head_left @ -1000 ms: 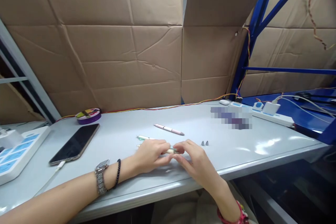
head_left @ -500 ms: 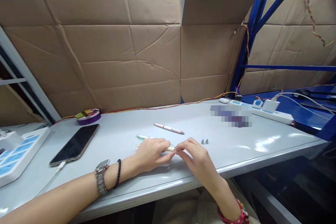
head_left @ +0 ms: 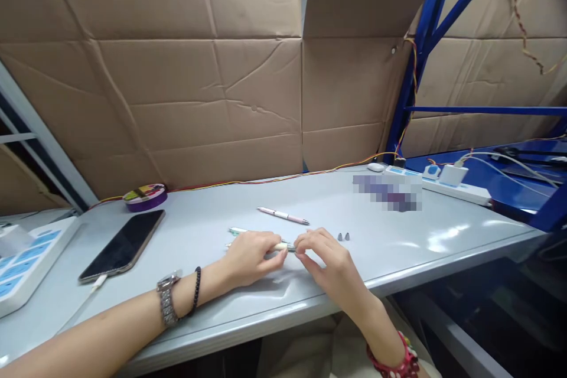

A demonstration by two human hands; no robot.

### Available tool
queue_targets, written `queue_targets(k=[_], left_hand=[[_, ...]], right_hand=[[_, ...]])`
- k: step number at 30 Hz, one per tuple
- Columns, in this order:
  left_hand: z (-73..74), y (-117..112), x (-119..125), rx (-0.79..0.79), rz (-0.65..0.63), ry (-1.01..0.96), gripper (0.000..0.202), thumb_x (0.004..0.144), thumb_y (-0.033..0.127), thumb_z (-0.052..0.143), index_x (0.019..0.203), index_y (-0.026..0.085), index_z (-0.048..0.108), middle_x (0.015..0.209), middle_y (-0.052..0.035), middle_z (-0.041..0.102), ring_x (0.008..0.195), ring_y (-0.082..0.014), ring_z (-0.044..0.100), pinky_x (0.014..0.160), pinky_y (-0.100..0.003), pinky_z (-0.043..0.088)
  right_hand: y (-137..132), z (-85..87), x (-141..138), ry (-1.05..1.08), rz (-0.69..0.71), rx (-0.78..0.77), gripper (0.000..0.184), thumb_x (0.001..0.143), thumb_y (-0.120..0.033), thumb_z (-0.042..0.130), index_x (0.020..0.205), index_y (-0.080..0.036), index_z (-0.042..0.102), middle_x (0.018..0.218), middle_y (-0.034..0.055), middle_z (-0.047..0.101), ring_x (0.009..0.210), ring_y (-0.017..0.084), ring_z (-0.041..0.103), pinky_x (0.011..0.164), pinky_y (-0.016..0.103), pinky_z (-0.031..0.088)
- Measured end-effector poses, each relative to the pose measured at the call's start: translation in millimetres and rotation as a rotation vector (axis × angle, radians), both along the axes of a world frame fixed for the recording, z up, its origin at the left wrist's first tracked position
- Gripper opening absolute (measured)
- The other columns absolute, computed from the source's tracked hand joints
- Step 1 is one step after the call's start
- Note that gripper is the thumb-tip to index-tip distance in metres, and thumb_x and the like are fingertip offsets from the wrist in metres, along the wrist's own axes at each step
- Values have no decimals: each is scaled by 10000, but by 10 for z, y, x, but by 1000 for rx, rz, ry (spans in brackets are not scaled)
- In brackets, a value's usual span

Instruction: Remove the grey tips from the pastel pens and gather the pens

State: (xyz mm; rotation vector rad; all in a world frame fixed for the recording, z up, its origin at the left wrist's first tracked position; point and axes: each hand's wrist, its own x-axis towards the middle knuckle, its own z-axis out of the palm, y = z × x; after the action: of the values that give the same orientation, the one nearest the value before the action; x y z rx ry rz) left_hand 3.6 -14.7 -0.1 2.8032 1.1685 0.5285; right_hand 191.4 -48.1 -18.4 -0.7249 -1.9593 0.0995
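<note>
My left hand point(head_left: 251, 255) is closed around a cream pen point(head_left: 280, 246) lying low over the grey table point(head_left: 212, 307). My right hand point(head_left: 326, 260) pinches that pen's right end with thumb and fingertips. A green-and-white pen point(head_left: 239, 231) lies just behind my left hand. A pink-and-white pen point(head_left: 284, 216) rests further back. Two small grey pen tips point(head_left: 343, 237) stand to the right of my right hand.
A black phone point(head_left: 123, 244) on a white cable lies at left, beside a white-and-blue power strip point(head_left: 26, 261). A purple tape roll point(head_left: 144, 195) sits by the cardboard wall. Another power strip point(head_left: 443, 186) with chargers lies at right. Blue shelving stands at right.
Both hands stay on the cream pen; my right fingers have shifted slightly at its tip. The view has drifted a little upward and left.
</note>
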Motion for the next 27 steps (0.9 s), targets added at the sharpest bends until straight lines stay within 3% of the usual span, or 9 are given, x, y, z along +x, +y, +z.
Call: queue_targets(k=[6, 15, 22, 27], left_hand=[[-3, 11, -8, 27, 4, 13, 411, 871, 415, 374, 557, 152, 414, 528, 22, 434, 475, -89, 347, 483, -224, 188], [21, 4, -10, 42, 11, -54, 405, 824, 369, 408, 487, 150, 365, 470, 29, 360, 462, -84, 299, 486, -224, 199], [13, -1, -18, 72, -71, 29, 380, 881, 393, 367, 586, 162, 426, 573, 11, 455, 540, -113, 400, 514, -227, 243], [26, -31, -21, 12, -85, 2, 218, 919, 363, 347, 907, 187, 474, 763, 1, 560, 655, -139, 497, 581, -230, 323]], right_hand=[[-8, 7, -3, 9, -15, -37, 114, 846, -129, 520, 919, -208, 555, 825, 32, 646, 795, 169, 581, 695, 305, 492], [-45, 43, 43, 185, -32, -75, 88, 833, -145, 539, 852, -218, 584, 788, 22, 645, 764, 167, 590, 684, 306, 494], [-51, -8, 99, 544, -255, -139, 89, 854, -260, 522, 858, -200, 587, 812, 50, 601, 793, 178, 569, 705, 328, 489], [55, -20, 398, 520, -467, -14, 125, 833, -293, 541, 876, -200, 612, 876, 68, 612, 837, 204, 567, 742, 368, 483]])
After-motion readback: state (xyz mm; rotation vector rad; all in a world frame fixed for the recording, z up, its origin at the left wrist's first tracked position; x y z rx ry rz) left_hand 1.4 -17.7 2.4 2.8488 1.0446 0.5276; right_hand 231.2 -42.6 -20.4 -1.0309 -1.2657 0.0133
